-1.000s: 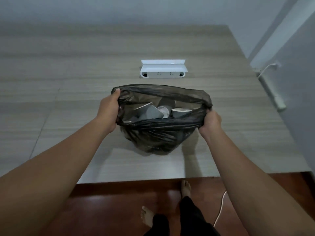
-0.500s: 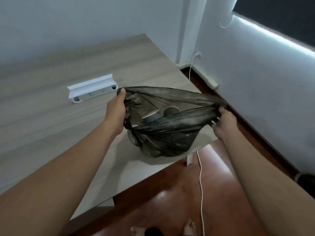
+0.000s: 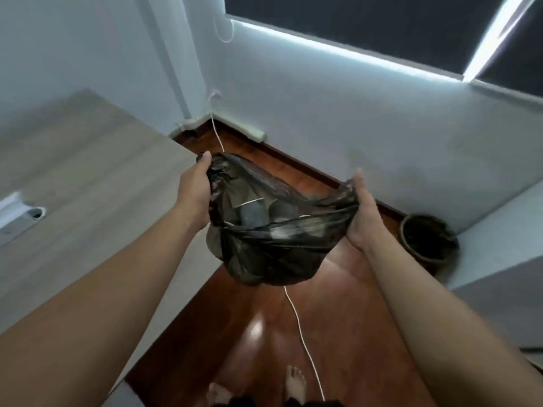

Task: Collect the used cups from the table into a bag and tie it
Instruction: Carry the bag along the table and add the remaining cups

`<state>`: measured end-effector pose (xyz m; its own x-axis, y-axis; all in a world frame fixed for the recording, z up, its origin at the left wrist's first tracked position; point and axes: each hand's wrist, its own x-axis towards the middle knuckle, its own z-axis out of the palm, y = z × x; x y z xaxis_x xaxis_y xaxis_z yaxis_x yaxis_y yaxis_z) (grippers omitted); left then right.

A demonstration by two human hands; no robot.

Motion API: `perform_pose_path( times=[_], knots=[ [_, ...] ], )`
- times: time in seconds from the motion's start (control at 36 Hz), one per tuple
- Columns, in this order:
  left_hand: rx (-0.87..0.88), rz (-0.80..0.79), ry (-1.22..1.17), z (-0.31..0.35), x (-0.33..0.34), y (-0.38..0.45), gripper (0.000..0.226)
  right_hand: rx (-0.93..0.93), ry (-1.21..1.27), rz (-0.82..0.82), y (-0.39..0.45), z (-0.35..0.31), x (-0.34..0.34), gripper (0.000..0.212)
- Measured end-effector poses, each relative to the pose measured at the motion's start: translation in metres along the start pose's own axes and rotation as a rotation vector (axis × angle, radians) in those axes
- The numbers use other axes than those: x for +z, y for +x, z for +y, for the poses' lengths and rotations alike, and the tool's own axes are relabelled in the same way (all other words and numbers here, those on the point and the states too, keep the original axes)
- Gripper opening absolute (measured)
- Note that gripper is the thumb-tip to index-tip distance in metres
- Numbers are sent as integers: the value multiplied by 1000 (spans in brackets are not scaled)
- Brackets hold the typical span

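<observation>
A black plastic bag (image 3: pixel 273 251) hangs in the air over the wooden floor, to the right of the table (image 3: pixel 88 177). My left hand (image 3: pixel 195 190) grips the left side of its rim. The right side of the rim is pinched in my right hand (image 3: pixel 363 214). The mouth of the bag is stretched open between them. Inside it lie used paper cups (image 3: pixel 252 214), grey with white rims, partly hidden by the plastic.
A white power socket box (image 3: pixel 20 214) sits on the table at the left edge. A white cable (image 3: pixel 302 333) runs across the red-brown floor to the wall. A dark round bin (image 3: pixel 427 237) stands by the wall at the right. My bare feet show at the bottom.
The bag has been lifted off the table and carried to the right, over the floor. My view has swung right toward the wall and window. Both hands keep their hold on the rim.
</observation>
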<state>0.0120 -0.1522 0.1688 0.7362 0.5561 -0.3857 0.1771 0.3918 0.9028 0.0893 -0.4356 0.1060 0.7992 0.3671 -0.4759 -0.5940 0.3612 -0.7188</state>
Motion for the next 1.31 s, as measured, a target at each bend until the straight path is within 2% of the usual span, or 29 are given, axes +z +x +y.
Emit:
perform_pose_path(
  times=[0.11,0.22,0.39,0.47,0.61,0.69,0.78,0.89,0.97,1.17,1.31],
  knots=[
    [-41,-100,74,-27,69,0,42,-120,-291,300,-7,-19,-64,57],
    [-69,-227,178,-47,138,6,40,-205,-400,522,-19,-45,-127,24],
    [-82,-412,317,-77,233,14,35,-234,-573,735,-58,-73,-209,17],
    [-74,-552,395,-88,288,19,35,-207,-526,875,-83,-88,-247,19],
    [-91,-714,471,-104,364,21,36,-272,-493,1126,-113,-109,-288,21],
    [-94,-818,495,-117,400,11,37,-293,-342,1238,-127,-118,-306,19],
    [-158,-948,531,-134,442,-10,39,-365,115,1303,-147,-131,-329,17],
    [-180,-1044,592,-157,494,-44,41,-475,564,1276,-178,-150,-366,25],
    [-222,-1103,626,-184,521,-73,40,-528,755,1287,-202,-153,-392,16],
    [-288,-1188,765,-250,617,-174,59,-577,778,1368,-288,-161,-480,21],
    [-376,-1189,698,-301,681,-246,57,-602,775,1388,-361,-161,-539,26]
  ],
)
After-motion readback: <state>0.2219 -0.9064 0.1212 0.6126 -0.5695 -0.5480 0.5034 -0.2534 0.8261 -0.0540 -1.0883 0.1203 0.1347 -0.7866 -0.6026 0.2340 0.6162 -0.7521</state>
